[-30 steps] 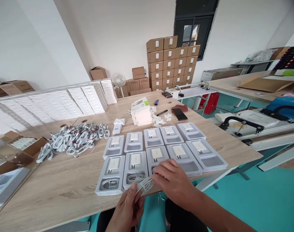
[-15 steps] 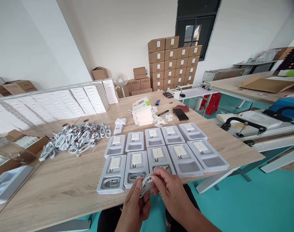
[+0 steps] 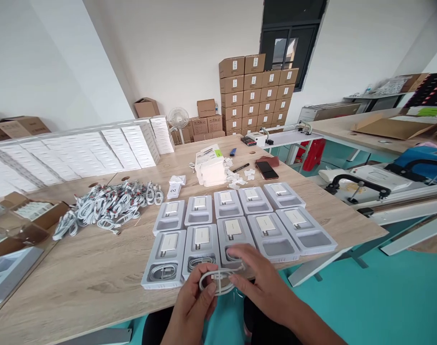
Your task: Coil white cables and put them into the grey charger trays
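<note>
My left hand (image 3: 196, 293) is closed around a coiled white charging cable (image 3: 220, 281), its loop opened out in front of the table edge. Fingers apart, my right hand (image 3: 259, 275) is at the coil's right side, its thumb against the loop. One cable end (image 3: 241, 266) sticks up between the right thumb and fingers. Just beyond lie two rows of grey plastic trays, each with a white charger (image 3: 264, 224). Coiled cables sit in the front-left tray (image 3: 145, 278) and the one beside it (image 3: 185, 270). My right hand partly hides another tray (image 3: 223, 239) with some cable in it.
A heap of bundled cables (image 3: 110, 203) lies on the left of the wooden table (image 3: 106, 268). Stacked white boxes (image 3: 67, 153) line its far left side. Paper sheets (image 3: 211, 170), a phone (image 3: 266, 169) and a pen (image 3: 241, 167) lie behind the trays.
The cable coil has spread into a wider loop in my left hand. My right hand has loosened from its pinch, and its fingers have spread apart.
</note>
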`<state>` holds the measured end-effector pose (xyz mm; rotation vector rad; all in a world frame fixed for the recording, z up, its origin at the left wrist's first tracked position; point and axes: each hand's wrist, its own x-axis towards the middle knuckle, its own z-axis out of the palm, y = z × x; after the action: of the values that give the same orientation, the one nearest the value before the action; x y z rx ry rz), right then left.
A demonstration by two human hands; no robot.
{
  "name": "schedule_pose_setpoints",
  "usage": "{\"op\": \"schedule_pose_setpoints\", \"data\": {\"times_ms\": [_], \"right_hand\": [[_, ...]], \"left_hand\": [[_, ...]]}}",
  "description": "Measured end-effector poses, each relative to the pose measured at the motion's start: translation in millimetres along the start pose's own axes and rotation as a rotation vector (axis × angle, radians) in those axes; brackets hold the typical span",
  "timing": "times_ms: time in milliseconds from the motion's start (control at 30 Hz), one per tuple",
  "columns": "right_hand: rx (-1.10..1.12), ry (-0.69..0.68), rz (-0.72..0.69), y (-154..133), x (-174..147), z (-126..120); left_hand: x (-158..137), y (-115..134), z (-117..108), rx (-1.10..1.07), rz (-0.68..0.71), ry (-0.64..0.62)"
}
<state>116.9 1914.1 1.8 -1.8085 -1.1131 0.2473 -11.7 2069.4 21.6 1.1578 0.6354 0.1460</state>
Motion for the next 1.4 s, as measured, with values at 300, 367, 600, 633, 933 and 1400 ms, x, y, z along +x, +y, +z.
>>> {"op": "schedule_pose_setpoints", "data": {"times_ms": [300,367,600,633,933,1400], "right_hand": [[-0.153,0.035,-0.237,7.6,8.0,14.2],[-0.382,0.122,-0.352,11.3,7.1,16.8],[-0.393,0.121,-0.099,-4.4,5.0,17.8],[-0.268,0.089,-0.023,-8.2,6.0,17.1],[0.1,0.089,0.109,-11.4,10.3,32.3],[0.156,0.062,0.159,-19.1,10.8,32.4]], "left_hand": [[4.4,-2.1,-10.3,0.38,-0.072,-0.041],[3.0,0.4,-7.2,0.488,-0.022,0.038],[-3.5,9.7,13.3,0.67,0.062,0.182],[-2.9,8.0,14.5,0.667,0.05,0.171],[3.6,-2.7,12.3,0.767,0.098,0.194],[21.9,-34.8,-11.7,1.611,0.869,0.477]]}}
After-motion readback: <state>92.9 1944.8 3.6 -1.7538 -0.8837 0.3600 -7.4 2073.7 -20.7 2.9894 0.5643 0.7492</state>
